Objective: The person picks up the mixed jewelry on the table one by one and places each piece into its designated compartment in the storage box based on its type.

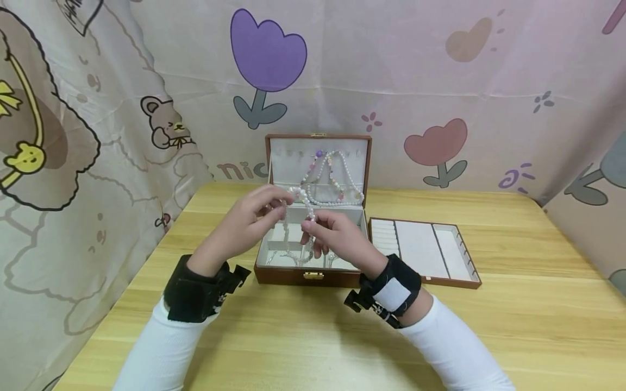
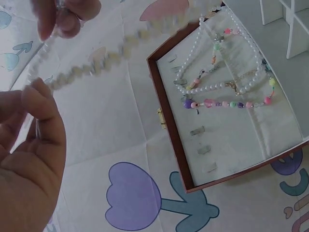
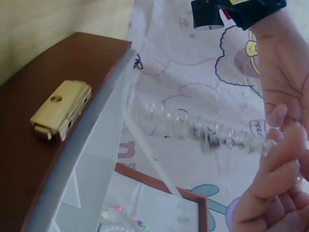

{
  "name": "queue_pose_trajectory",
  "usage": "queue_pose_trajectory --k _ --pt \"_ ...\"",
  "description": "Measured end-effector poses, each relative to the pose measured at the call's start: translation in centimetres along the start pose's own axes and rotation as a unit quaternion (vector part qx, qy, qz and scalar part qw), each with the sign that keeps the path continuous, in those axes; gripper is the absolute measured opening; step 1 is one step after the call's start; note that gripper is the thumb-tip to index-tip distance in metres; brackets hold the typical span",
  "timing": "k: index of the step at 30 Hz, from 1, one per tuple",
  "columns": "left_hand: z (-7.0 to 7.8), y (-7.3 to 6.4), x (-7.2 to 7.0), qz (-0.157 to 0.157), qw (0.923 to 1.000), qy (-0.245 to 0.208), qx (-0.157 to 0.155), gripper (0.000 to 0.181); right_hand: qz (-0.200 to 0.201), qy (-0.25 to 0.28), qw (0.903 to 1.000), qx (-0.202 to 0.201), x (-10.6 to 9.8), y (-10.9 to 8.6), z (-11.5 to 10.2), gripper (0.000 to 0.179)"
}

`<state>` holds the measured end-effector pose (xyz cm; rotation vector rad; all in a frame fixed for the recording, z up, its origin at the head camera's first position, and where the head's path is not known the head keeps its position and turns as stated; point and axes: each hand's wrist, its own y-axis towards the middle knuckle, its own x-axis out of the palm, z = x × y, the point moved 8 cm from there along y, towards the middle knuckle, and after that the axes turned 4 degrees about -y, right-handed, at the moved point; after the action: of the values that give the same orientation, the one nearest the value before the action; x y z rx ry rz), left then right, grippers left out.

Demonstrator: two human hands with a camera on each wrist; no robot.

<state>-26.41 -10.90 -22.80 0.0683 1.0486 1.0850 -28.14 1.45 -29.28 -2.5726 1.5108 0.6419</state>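
A strand of clear and whitish beads (image 1: 307, 200) hangs in a loop between the two hands, above an open brown jewelry box (image 1: 283, 276). My left hand (image 1: 251, 220) pinches the strand at its upper left between thumb and finger. On the other side, my right hand (image 1: 339, 234) pinches it lower down. The left wrist view has the bead strand (image 2: 113, 60) running slantwise from the left fingertips. In the right wrist view, the bead strand (image 3: 193, 128) sags beside the box's gold clasp (image 3: 62, 108). The bottom of the loop is blurred against the box's compartments.
Inside the raised lid (image 1: 290, 168) hang a white pearl necklace (image 2: 193, 58) and a colourful beaded necklace (image 2: 231, 104). A lined tray (image 1: 415, 250) with ring rolls and dividers lies on the wooden table (image 1: 528, 304), right of the box. Behind hangs a printed cloth (image 1: 352, 60).
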Motion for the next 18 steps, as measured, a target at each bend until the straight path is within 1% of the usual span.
queue_pose_trajectory --k 3,5,8,10,12,15,18 --pt "-0.5 0.2 -0.1 0.008 0.9998 -0.001 -0.016 0.027 0.009 0.005 0.9999 0.007 -0.4 0.3 0.4 0.018" --pt "-1.0 0.5 -0.1 0.011 0.9996 0.000 -0.027 0.029 0.015 0.025 0.9995 0.015 -0.5 0.4 0.7 0.018" --pt "-1.8 0.9 0.0 0.012 0.9989 0.000 -0.044 0.032 0.026 0.069 0.9971 0.021 -0.8 0.7 1.1 0.024" --pt "-2.4 1.1 0.0 0.011 0.9984 -0.003 -0.055 0.033 0.032 0.082 0.9960 0.015 -0.9 0.9 1.3 0.021" --pt "-3.0 1.2 0.1 0.008 0.9978 -0.007 -0.065 0.035 0.038 0.076 0.9963 0.010 -1.1 1.2 1.4 0.015" --pt "-3.8 1.4 0.3 0.004 0.9969 -0.010 -0.078 0.037 0.046 0.042 0.9980 0.008 -1.3 1.5 1.6 0.008" --pt "-4.3 1.6 0.4 0.000 0.9962 -0.009 -0.087 0.038 0.052 0.015 0.9984 0.015 -1.7 1.8 1.8 0.010"
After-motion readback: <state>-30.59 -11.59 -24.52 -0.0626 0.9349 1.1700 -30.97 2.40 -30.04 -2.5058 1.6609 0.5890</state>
